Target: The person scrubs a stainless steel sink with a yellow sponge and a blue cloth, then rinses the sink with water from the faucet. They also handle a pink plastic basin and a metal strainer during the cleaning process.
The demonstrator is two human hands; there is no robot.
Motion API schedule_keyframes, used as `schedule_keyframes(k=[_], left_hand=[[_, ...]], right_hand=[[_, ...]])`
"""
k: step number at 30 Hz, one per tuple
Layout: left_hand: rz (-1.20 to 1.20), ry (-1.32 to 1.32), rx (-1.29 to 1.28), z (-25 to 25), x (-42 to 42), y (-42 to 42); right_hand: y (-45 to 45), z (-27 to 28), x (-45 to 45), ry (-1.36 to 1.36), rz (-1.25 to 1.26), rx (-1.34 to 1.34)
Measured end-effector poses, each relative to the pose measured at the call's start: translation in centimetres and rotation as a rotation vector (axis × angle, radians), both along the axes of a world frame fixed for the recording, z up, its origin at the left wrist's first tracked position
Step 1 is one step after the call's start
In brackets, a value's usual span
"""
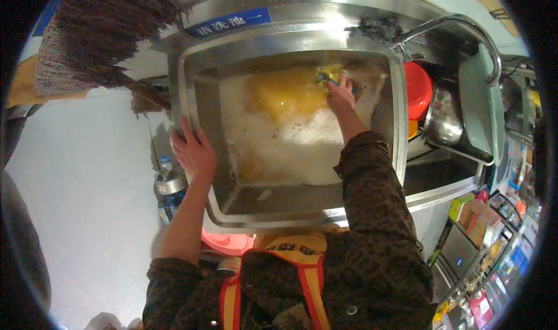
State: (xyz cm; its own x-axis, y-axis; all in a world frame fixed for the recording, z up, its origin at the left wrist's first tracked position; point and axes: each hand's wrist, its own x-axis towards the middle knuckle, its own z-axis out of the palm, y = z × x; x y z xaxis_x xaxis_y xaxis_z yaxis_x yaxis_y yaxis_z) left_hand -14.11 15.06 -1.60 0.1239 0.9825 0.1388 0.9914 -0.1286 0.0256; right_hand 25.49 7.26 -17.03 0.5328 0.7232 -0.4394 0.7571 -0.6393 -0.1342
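Note:
A deep stainless steel sink point(279, 220) lies before me, holding cloudy, foamy water point(261, 151) with a yellowish patch near the back. My right hand point(341, 95) reaches to the back right of the basin. Its fingers are closed around a crumpled yellow-and-blue cloth point(330, 74), which may be a sponge; it sits at the water's surface. On the left rim of the sink, my left hand point(194, 155) rests with fingers spread and nothing in it. The bottom of the basin is mostly hidden by the murky water.
A mop head point(100, 33) hangs at the upper left. Right of the sink stand a faucet point(466, 20), a red basin point(417, 90), a steel pan point(444, 112) and a pale green tub point(477, 103). Dark scrubbing material point(381, 28) lies on the back ledge. A pink basin point(229, 243) is below.

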Motion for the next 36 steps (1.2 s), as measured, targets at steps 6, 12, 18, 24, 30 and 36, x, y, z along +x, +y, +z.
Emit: schedule_keyframes(k=[6,12,18,24,30,36], left_hand=[[-0.032,0.030,0.038,-0.1,-0.1,-0.2],[-0.004,0.002,0.028,0.0,-0.1,0.1],[0.023,0.024,0.032,0.1,-0.6,-0.1],[0.016,-0.038,0.052,-0.5,-0.3,0.4],[0.023,-0.042,0.080,-1.0,-0.8,0.7],[0.029,-0.048,0.085,-1.4,-0.7,0.7]], right_hand=[[-6.9,-1.4,0.1,0.249,-0.129,-0.004],[-13.2,0.1,-5.3,0.253,0.104,-0.270],[-12.0,3.1,-14.0,0.123,0.582,-0.719],[-8.5,-0.1,-15.7,0.785,0.043,-0.174],[6.8,8.8,-17.6,0.587,0.336,0.300],[15.1,3.5,-21.8,0.019,0.717,0.317]])
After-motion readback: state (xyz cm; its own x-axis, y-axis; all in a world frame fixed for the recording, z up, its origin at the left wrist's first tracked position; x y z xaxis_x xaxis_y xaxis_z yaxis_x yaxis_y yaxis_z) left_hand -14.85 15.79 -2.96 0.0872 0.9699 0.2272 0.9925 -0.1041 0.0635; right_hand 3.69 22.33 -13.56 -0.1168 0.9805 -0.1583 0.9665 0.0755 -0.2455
